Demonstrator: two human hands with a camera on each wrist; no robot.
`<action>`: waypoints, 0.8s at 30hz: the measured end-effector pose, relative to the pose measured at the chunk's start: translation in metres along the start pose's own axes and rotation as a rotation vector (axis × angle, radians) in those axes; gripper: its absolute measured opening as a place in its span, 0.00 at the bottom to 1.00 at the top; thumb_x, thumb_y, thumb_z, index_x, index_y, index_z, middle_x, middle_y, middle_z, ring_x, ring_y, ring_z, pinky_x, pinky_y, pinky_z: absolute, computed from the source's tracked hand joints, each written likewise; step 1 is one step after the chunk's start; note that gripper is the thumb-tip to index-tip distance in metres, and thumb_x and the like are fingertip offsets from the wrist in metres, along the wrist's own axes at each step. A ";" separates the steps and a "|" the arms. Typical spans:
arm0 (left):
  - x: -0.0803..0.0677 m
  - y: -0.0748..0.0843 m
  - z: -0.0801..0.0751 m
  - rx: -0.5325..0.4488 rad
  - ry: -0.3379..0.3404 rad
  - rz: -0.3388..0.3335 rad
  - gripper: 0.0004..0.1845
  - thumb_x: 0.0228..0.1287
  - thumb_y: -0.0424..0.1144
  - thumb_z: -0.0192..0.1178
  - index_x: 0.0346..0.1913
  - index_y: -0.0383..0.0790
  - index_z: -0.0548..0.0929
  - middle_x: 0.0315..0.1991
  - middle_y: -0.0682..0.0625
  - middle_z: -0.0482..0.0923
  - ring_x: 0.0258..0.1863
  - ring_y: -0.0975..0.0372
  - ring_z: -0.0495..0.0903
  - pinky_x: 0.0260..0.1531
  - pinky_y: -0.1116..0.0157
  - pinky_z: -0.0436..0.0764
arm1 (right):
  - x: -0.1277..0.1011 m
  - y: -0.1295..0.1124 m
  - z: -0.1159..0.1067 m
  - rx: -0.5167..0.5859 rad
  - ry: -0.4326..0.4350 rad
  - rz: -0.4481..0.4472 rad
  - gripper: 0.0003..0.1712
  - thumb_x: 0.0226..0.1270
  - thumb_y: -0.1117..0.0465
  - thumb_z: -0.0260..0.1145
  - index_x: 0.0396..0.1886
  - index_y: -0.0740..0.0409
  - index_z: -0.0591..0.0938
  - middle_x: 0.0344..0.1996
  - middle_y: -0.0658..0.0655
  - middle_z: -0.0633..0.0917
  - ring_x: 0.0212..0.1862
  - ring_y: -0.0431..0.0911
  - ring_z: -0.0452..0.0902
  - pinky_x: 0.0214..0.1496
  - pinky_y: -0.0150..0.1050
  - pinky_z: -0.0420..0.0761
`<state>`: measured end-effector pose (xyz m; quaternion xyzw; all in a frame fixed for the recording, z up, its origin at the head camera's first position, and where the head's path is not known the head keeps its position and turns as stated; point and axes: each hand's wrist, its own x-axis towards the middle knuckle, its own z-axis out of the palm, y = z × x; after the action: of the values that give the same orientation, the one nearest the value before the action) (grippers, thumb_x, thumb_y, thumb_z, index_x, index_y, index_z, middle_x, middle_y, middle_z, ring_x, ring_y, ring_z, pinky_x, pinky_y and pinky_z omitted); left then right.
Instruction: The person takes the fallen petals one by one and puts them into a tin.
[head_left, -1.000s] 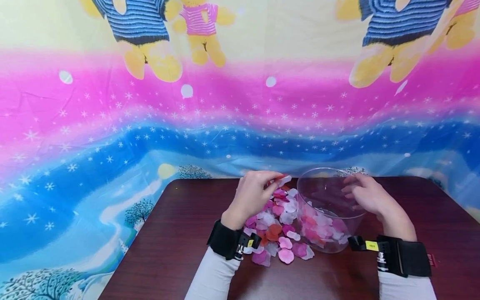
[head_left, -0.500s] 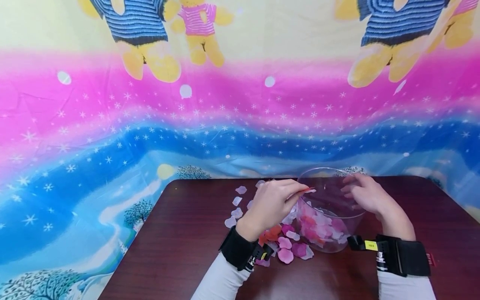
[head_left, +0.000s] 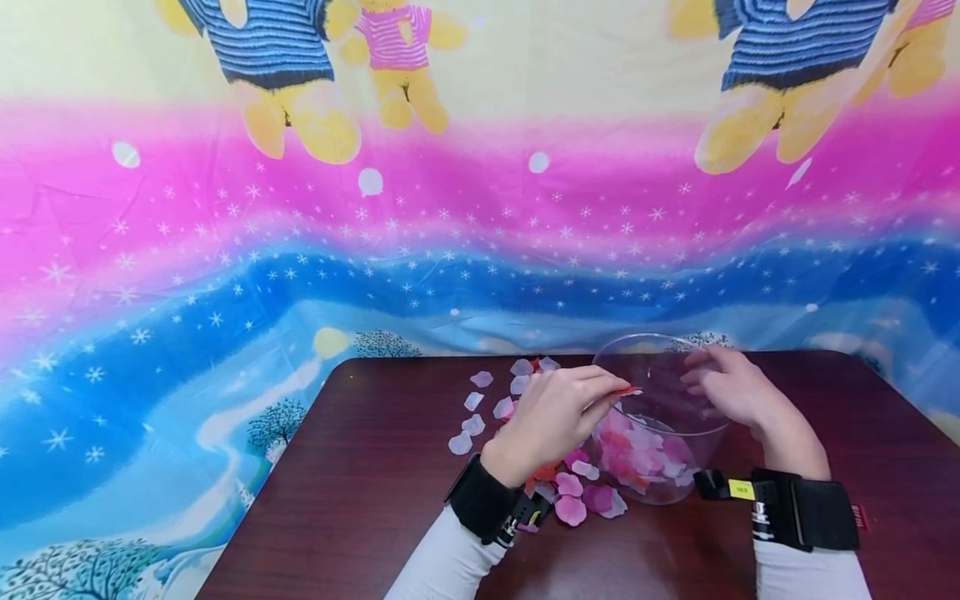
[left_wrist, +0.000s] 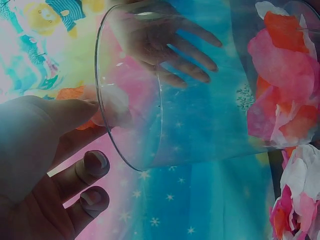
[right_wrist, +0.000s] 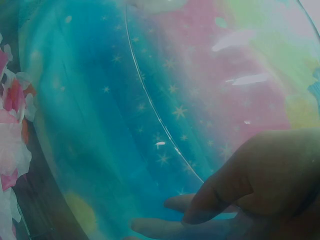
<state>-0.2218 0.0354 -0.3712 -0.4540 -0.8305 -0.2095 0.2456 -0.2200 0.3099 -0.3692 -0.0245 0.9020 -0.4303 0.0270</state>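
A clear round plastic tub (head_left: pixel 678 432) stands on the table, its lower part holding pink, red and white artificial flower petals (head_left: pixel 637 457). At its left rim my left hand (head_left: pixel 551 412) pinches a red and whitish petal bunch (head_left: pixel 630 391) between thumb and forefinger. In the left wrist view, the pale part of that bunch (left_wrist: pixel 114 104) shows through the clear rim. My right hand (head_left: pixel 738 387) is at the tub's right side, its fingers spread along the wall. The right wrist view shows the thumb (right_wrist: pixel 205 205) beside the rim line; exact contact is unclear.
Loose petals (head_left: pixel 571 510) lie on the dark wooden table (head_left: pixel 360 483) left of the tub, partly hidden under my left hand. Several pale petals (head_left: pixel 461 442) are scattered farther left. A printed cloth (head_left: pixel 465 208) hangs behind the table.
My left hand has moved right from above the petal pile to the tub's rim, carrying the pinched petals. The pale petals at the left have come into view. The right hand stays put.
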 end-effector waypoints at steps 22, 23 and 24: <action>-0.007 -0.027 -0.022 -0.059 0.067 -0.102 0.13 0.74 0.42 0.63 0.57 0.48 0.87 0.52 0.56 0.86 0.26 0.69 0.78 0.20 0.76 0.67 | -0.001 -0.001 0.000 0.006 -0.012 0.006 0.25 0.80 0.65 0.44 0.69 0.77 0.62 0.60 0.81 0.75 0.60 0.72 0.75 0.47 0.54 0.86; -0.008 -0.031 -0.026 -0.070 0.081 -0.121 0.13 0.74 0.41 0.63 0.57 0.47 0.87 0.52 0.55 0.86 0.26 0.70 0.78 0.20 0.75 0.68 | -0.001 -0.001 -0.001 0.005 -0.011 0.005 0.25 0.80 0.65 0.44 0.69 0.77 0.62 0.60 0.81 0.75 0.60 0.72 0.75 0.47 0.54 0.86; -0.009 -0.036 -0.030 -0.078 0.095 -0.141 0.13 0.74 0.41 0.63 0.57 0.47 0.87 0.51 0.55 0.86 0.25 0.70 0.77 0.21 0.75 0.69 | -0.001 -0.001 -0.001 0.006 -0.010 0.005 0.25 0.80 0.65 0.44 0.69 0.77 0.62 0.60 0.81 0.75 0.60 0.72 0.75 0.47 0.54 0.86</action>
<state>-0.2415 -0.0057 -0.3576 -0.3930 -0.8392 -0.2795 0.2514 -0.2191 0.3100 -0.3680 -0.0241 0.9005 -0.4329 0.0325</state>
